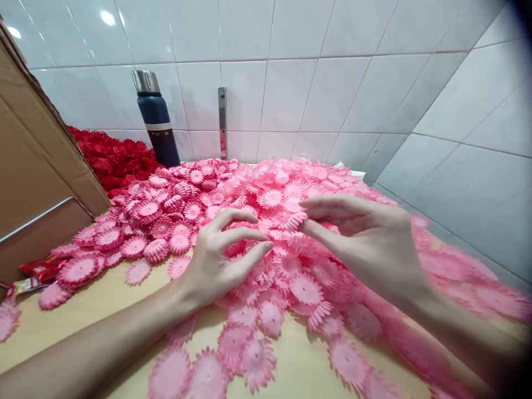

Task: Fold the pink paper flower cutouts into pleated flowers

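The right hand [366, 227] is in front of the bottle [158, 122] and well to its right. Its thumb and fingers are closed in a pinch, and between the tips there is one small pink flower [296, 221], seen almost from its edge and held above the pile [272, 198]. The left hand [222, 257] is also in front of the bottle, a little to its right. It is half open, with the fingers curved and the thumb apart from them, and I see nothing between them. The two hands face each other, but they do not touch.

As I judge it, the step in hand is to hold one piece apart from the others. For the left hand to take hold of this piece, it would need to come nearer and close its fingers softly, because the thin petals look easy to bend.

The pile spreads from the bottom of the bottle towards the person and far to the right. The flowers nearest to the bottle look darker pink, and those farther to its right are paler. Some lie loose on the yellowish tabletop [299, 354], in front of the bottle.

Just to the left of the bottle there is a heap of red flowers [120, 158]. Farther left stands a cardboard box [37, 144], with a red wrapper [44, 269] near its lower edge. Behind the bottle is the tiled wall [291, 100], and to the right of the bottle a metal strip [223, 122] is fixed on it.
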Action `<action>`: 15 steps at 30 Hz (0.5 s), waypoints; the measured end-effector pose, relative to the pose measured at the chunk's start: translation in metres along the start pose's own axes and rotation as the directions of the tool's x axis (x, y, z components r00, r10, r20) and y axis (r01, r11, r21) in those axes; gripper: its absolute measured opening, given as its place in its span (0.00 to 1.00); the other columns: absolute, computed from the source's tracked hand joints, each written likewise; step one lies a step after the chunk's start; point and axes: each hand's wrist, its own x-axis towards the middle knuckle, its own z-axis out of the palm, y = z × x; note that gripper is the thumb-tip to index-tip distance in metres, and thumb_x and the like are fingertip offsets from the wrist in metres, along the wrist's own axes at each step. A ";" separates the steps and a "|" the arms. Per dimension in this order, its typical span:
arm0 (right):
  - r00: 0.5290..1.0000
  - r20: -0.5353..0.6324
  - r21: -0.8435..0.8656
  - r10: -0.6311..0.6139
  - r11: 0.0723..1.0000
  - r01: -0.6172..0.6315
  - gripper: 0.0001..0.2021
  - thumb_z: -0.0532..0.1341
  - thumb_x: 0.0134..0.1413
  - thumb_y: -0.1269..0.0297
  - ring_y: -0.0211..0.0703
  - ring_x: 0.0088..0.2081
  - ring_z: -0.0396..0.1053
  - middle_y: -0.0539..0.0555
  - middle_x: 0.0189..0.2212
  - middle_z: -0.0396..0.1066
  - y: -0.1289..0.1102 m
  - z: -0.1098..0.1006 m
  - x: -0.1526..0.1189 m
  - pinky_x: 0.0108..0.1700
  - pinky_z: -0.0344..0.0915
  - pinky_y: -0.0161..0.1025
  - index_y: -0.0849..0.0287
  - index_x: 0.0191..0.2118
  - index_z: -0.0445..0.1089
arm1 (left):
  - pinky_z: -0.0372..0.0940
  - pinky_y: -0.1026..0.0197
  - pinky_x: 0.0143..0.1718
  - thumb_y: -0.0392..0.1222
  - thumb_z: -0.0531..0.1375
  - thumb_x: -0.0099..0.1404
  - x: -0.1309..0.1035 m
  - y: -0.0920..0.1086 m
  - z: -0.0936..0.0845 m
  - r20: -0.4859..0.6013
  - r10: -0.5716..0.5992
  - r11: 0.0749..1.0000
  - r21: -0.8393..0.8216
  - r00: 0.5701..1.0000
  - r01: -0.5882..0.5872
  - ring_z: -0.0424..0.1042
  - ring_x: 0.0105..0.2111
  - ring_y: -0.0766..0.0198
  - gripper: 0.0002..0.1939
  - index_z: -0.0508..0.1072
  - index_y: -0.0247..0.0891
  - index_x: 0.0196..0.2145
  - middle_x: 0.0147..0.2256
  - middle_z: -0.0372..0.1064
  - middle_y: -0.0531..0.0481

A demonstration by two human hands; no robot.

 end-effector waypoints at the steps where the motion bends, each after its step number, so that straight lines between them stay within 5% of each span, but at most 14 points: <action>1: 1.000 0.019 0.033 0.006 0.999 -0.007 0.09 0.67 0.45 0.71 0.40 0.31 0.75 0.50 0.30 0.77 -0.002 0.001 -0.002 0.36 0.75 0.39 0.54 0.36 0.75 | 0.69 0.55 0.40 0.36 0.64 0.58 0.000 0.000 0.000 0.004 0.027 0.999 -0.021 1.000 -0.027 0.72 0.39 0.60 0.03 0.78 0.38 0.32 0.37 0.72 0.44; 6: 0.989 0.144 0.140 0.034 0.989 -0.055 0.05 0.67 0.47 0.68 0.42 0.32 0.76 0.50 0.31 0.78 -0.007 0.007 -0.007 0.35 0.76 0.40 0.52 0.33 0.77 | 0.70 0.55 0.41 0.35 0.64 0.58 0.000 0.005 0.002 0.051 0.076 0.983 -0.172 0.996 -0.066 0.73 0.40 0.59 0.05 0.78 0.39 0.35 0.40 0.74 0.43; 15: 0.956 0.278 0.261 0.098 0.950 -0.173 0.07 0.65 0.52 0.66 0.41 0.37 0.76 0.53 0.37 0.77 -0.010 0.012 -0.011 0.42 0.75 0.38 0.55 0.38 0.75 | 0.70 0.63 0.36 0.29 0.64 0.57 -0.004 0.004 0.004 -0.044 -0.131 0.924 -0.368 0.990 0.105 0.74 0.32 0.66 0.08 0.75 0.37 0.35 0.32 0.75 0.50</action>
